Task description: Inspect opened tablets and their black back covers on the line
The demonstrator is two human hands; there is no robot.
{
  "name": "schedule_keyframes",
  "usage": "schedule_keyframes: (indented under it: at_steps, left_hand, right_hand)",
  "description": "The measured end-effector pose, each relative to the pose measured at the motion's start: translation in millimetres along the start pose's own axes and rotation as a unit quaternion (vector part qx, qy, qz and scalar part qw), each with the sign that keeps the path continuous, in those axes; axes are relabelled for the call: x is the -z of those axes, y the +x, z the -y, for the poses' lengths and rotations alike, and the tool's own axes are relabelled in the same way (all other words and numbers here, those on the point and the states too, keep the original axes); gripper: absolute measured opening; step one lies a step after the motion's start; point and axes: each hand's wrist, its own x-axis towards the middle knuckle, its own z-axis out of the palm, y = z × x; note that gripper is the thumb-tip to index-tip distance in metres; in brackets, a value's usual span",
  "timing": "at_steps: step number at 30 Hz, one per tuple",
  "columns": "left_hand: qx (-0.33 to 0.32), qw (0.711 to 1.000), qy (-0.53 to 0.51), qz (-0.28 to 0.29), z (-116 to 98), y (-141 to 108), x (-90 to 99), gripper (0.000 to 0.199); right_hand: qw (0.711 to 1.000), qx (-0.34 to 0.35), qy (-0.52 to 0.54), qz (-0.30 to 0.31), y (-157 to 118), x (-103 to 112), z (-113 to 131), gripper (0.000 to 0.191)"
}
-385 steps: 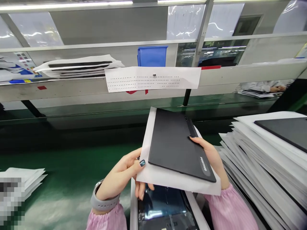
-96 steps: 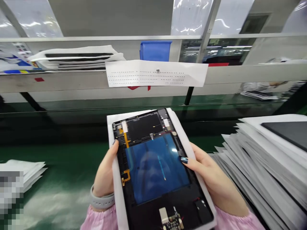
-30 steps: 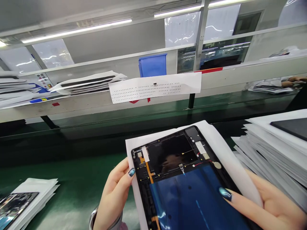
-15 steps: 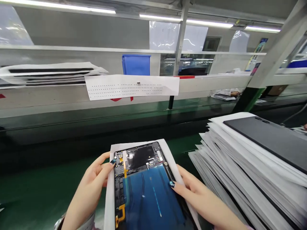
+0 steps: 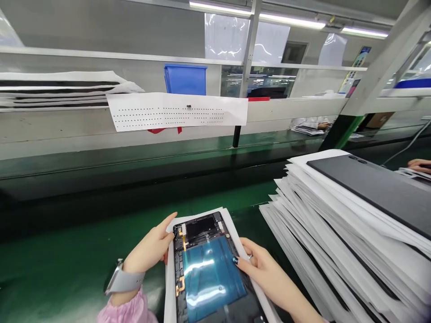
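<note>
Head view: at 6 o'clock, near the person, an opened black rectangular tablet [image 5: 212,274] lies face-up on a thin white sheet [image 5: 170,291], its near end cut off by the frame. Its inside shows a glossy blue film-covered panel and orange ribbon cables. The left hand [image 5: 151,249] grasps sheet and tablet at the tablet's 10 o'clock corner, thumb on the edge. The right hand [image 5: 261,269] grips them at 2 o'clock, its dark-nailed thumb pressed near the blue panel and its fingers at the sheet's edge. Whether the tablet touches the glossy green tabletop [image 5: 74,269] cannot be told.

A grey-strapped watch [image 5: 127,281] circles the left wrist, above a gathered pink sleeve [image 5: 129,309]. At 4 o'clock rises a tall stack of white sheets [image 5: 313,229] interleaved with dark layers, topped by a flat dark-grey panel [image 5: 370,188]. At 11 o'clock a dotted white paper strip [image 5: 178,117] hangs below a blue plastic bin [image 5: 186,80]. At 3 o'clock a co-worker's hand [image 5: 420,165] shows at the frame's edge.
</note>
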Motion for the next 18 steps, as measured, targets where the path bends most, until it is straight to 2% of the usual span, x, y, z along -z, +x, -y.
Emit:
schedule_keyframes:
  at_steps: [6,14,18]
  left_hand:
    - [-0.004,1.0,0.003,-0.008,10.7,7.4,0.1,0.06]
    - [-0.033,0.999,0.012,0.007,14.5,11.2,0.5,0.067]
    - [-0.05,0.999,0.012,0.013,14.4,9.9,3.0,0.07]
  right_hand:
    - [0.999,0.0,0.047,0.0,10.3,0.0,-6.9,0.04]
    - [0.999,0.01,0.041,-0.005,21.1,5.4,-3.2,0.043]
    - [0.999,-0.02,0.026,-0.027,10.4,10.6,-12.7,0.052]
